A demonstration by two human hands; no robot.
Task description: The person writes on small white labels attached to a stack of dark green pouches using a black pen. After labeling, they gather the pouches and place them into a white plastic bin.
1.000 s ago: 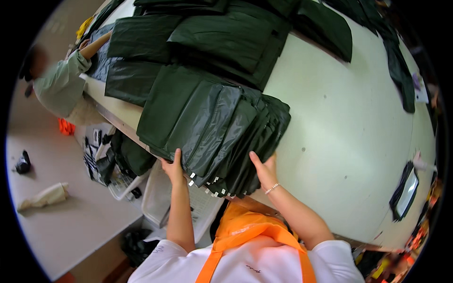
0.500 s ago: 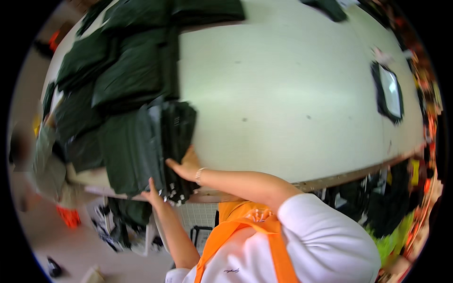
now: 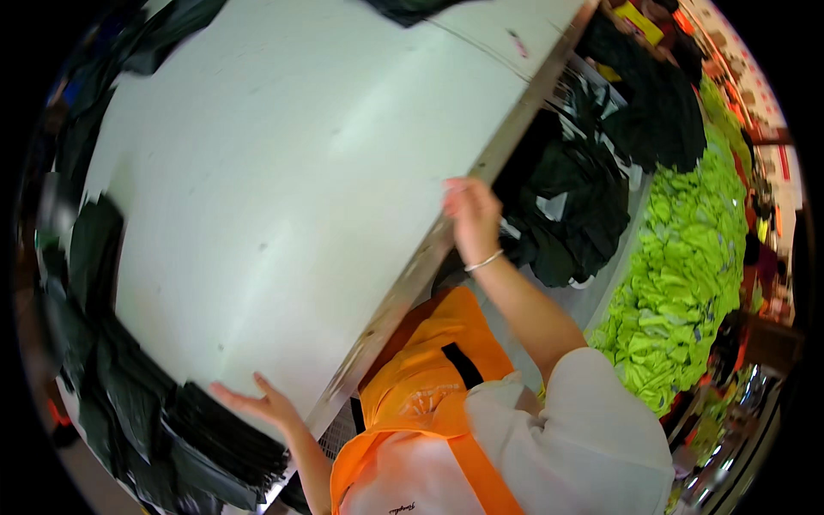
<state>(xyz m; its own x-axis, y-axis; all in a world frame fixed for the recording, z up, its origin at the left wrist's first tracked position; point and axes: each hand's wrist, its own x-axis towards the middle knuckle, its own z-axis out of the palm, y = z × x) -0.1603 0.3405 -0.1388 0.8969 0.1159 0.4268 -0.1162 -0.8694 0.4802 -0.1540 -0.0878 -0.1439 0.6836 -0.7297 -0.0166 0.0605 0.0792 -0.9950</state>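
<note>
My left hand (image 3: 262, 405) hovers over the near left part of the white table (image 3: 257, 197), fingers spread and holding nothing. Just left of it lies a stack of folded dark green garments (image 3: 219, 438), apart from the fingers. My right hand (image 3: 474, 215), a bracelet on its wrist, is raised by the table's front edge. Its fingers are loosely bent and a little blurred, with nothing visible in them. Below and right of that hand, a heap of dark garments (image 3: 571, 206) sits beside the table.
More dark folded piles (image 3: 94, 343) line the table's left side. A dark garment (image 3: 412, 7) lies at the far edge, and a small pink item (image 3: 518, 43) near the far right corner. A large mound of bright lime-green garments (image 3: 674, 300) stands to the right.
Both hands have left the dark green stack. My right hand has swung to the right past the table edge. The view has turned right, bringing the lime-green mound into sight.
</note>
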